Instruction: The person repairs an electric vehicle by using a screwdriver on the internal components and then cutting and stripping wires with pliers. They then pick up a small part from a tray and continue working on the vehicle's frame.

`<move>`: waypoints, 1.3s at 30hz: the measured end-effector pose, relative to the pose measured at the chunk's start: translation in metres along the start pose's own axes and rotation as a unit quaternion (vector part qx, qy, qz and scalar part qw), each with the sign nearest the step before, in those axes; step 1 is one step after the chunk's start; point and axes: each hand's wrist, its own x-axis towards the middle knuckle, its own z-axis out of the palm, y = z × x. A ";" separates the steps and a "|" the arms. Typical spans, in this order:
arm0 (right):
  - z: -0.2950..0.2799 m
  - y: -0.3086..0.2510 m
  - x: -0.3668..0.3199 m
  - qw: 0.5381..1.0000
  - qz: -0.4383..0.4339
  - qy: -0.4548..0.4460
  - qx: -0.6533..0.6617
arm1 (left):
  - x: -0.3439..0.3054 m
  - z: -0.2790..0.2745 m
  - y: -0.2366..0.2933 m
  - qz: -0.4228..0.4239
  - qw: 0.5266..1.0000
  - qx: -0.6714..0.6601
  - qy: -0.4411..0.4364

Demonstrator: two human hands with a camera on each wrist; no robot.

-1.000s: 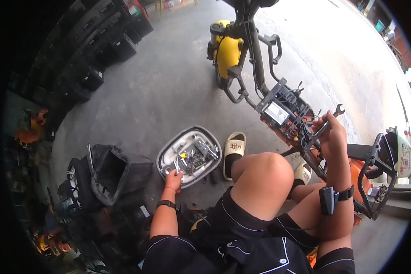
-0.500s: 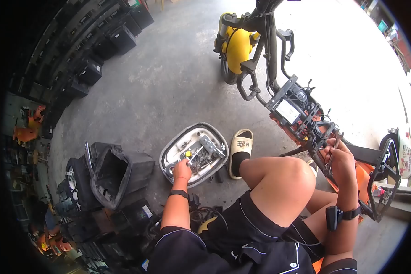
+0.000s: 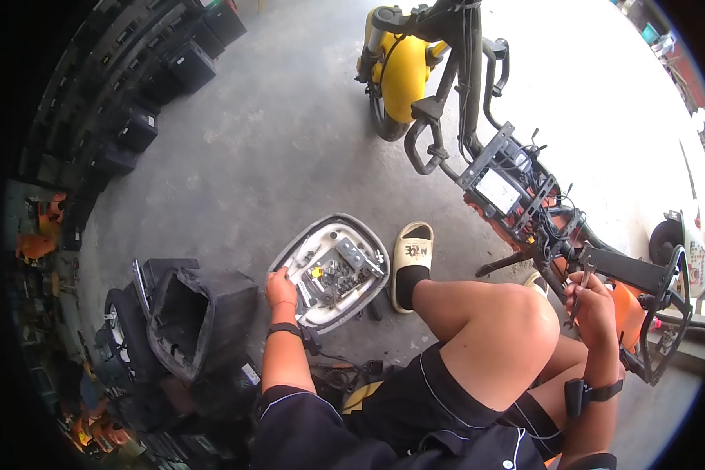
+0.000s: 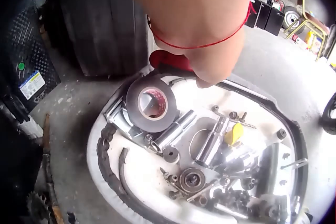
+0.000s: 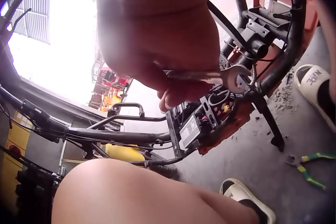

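Observation:
In the head view my left hand [image 3: 280,289] grips the left rim of an oval parts tray [image 3: 372,296], white inside with a grey edge; part of the fingers is hidden. The left wrist view shows a roll of black tape [image 4: 151,105], chrome sockets [image 4: 214,142], a yellow piece [image 4: 234,134] and several small fasteners in it. Something red [image 4: 170,60] shows beside that hand at the rim. My right hand [image 3: 595,307] holds a metal wrench [image 5: 236,79], beside the stripped frame [image 3: 468,94] of a two-wheeler, close to its black flat bar [image 3: 623,265].
A black open bin [image 3: 182,317] stands left of the tray. Black boxes [image 3: 137,128] line the far left. A slippered foot [image 3: 412,254] is right of the tray. Green-handled pliers [image 5: 307,170] lie on the floor. Wires [image 3: 564,219] stick out of the frame.
My left hand has moved from inside the tray, where it was among the metal parts, to its left rim. My right hand, with the wrench, has come lower and back along the frame.

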 end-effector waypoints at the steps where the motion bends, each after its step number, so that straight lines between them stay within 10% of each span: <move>1: 0.001 0.001 -0.001 1.000 0.001 -0.004 -0.013 | 0.000 -0.001 0.000 -0.004 1.000 0.006 -0.004; 14: -0.002 -0.002 0.010 0.995 0.016 0.058 -0.083 | 0.013 0.014 -0.008 -0.023 0.997 0.073 -0.005; 24: 0.009 0.005 0.013 0.994 0.018 0.051 -0.094 | 0.001 0.022 0.045 0.144 0.986 0.067 0.044; 30: 0.011 0.000 0.016 0.995 -0.003 0.078 -0.068 | 0.008 0.037 0.063 -0.180 0.976 -0.125 0.010; 39: 0.002 0.014 0.028 0.994 -0.025 0.101 0.012 | 0.036 0.068 0.076 -0.284 0.953 -0.106 -0.031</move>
